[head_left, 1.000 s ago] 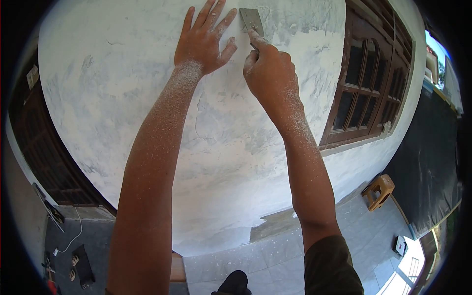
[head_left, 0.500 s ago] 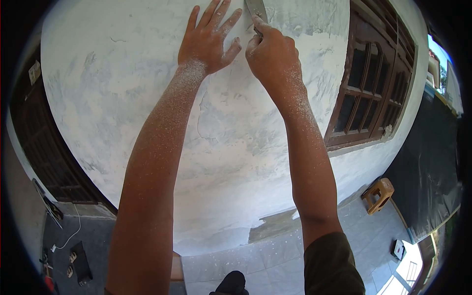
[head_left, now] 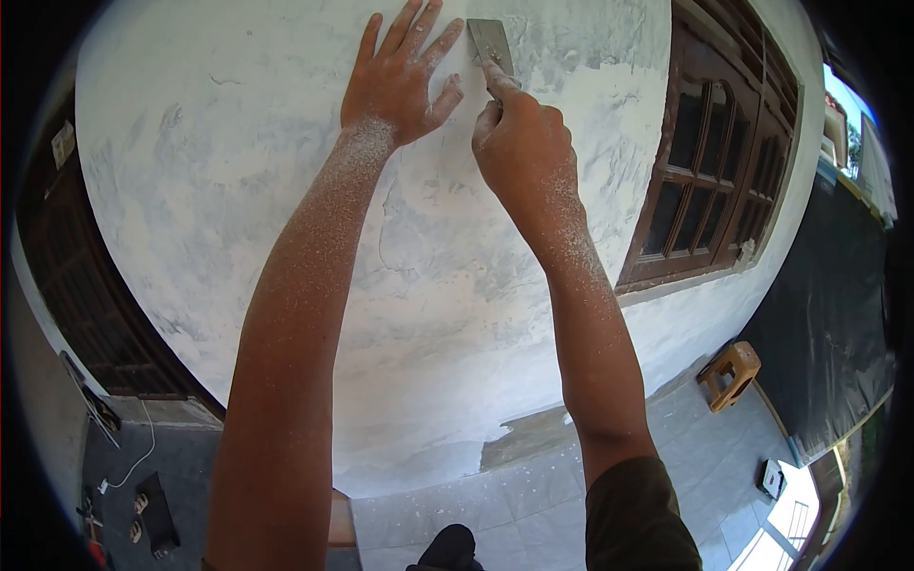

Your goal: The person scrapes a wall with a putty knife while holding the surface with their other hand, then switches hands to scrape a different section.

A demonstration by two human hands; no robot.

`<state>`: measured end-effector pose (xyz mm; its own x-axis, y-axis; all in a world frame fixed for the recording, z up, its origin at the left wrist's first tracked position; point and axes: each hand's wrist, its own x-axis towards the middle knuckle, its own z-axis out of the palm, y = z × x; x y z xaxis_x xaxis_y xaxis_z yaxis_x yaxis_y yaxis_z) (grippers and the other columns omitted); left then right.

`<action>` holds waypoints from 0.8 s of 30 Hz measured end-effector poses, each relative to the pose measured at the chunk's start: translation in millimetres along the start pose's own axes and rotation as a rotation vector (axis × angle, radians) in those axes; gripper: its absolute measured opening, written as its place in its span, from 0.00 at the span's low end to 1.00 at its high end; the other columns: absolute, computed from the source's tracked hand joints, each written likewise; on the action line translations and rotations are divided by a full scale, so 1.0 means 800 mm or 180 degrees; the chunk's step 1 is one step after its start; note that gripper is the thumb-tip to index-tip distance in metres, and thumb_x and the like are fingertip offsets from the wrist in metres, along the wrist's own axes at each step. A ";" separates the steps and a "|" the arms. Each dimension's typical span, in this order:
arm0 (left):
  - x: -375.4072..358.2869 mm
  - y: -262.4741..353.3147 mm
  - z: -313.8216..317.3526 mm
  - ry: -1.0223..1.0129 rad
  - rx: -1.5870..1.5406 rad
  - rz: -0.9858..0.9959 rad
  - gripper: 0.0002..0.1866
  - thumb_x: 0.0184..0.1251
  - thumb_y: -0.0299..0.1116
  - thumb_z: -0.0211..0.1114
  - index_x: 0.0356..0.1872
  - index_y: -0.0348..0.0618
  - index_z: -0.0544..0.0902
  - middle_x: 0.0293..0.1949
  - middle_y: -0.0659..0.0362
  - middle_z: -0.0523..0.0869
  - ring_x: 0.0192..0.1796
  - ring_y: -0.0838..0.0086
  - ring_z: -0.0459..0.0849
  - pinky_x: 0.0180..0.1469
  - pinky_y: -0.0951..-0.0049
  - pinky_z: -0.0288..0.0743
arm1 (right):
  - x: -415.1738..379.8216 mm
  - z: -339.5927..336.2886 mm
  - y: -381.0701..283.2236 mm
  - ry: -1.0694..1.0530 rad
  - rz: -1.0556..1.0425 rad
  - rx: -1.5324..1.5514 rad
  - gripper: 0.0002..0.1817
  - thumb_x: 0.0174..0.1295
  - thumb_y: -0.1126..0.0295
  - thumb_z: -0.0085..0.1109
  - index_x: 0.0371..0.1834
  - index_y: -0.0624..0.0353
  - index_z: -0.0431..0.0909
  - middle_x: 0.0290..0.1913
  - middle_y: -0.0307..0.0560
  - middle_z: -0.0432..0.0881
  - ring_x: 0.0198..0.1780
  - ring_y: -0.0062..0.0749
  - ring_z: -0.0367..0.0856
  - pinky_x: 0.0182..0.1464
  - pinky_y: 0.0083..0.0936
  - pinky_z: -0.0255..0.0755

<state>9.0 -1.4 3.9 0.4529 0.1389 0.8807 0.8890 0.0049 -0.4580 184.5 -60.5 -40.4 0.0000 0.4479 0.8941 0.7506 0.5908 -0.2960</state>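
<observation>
In the head view my left hand point(head_left: 395, 86) lies with spread fingers against the white, patchy plastered wall point(head_left: 257, 181). Just to its right, my right hand point(head_left: 526, 138) is closed around the handle of a putty knife point(head_left: 490, 43), its index finger stretched along the blade. The flat metal blade points up and overlaps the wall in this view. Most of the handle is hidden in the fist. White dust covers both hands and forearms. A thin crack point(head_left: 386, 238) runs down the wall below my left hand.
A brown wooden window point(head_left: 705, 171) is on the right, a dark door point(head_left: 76, 285) on the left. Below are grey floor tiles point(head_left: 514, 533), a plastic stool point(head_left: 731, 376), sandals point(head_left: 140, 514) and a white cable point(head_left: 143, 457). Black sheeting point(head_left: 819, 314) hangs at right.
My right hand has moved slightly downward with the putty knife, so the whole blade now shows. My left hand stays about where it was on the wall.
</observation>
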 end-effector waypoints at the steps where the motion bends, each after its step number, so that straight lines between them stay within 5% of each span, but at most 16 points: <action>1: 0.001 0.001 -0.001 0.0020 0.0000 -0.0003 0.42 0.69 0.53 0.59 0.81 0.47 0.62 0.84 0.49 0.54 0.86 0.59 0.46 0.85 0.46 0.36 | 0.004 0.000 0.000 0.0014 -0.0011 -0.0010 0.22 0.71 0.69 0.53 0.67 0.54 0.81 0.45 0.65 0.89 0.46 0.58 0.90 0.55 0.47 0.84; 24: 0.001 0.000 -0.002 -0.0013 -0.0077 -0.0005 0.42 0.68 0.53 0.60 0.80 0.47 0.63 0.84 0.49 0.55 0.86 0.58 0.48 0.85 0.46 0.38 | 0.030 0.005 0.003 0.0376 -0.0195 0.0127 0.22 0.70 0.71 0.54 0.67 0.53 0.81 0.44 0.64 0.89 0.42 0.56 0.91 0.51 0.48 0.85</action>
<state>9.6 -2.9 4.4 0.4514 0.1428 0.8808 0.8910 -0.0187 -0.4536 183.9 -45.7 -21.1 0.0345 0.3295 0.9435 0.7247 0.6419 -0.2506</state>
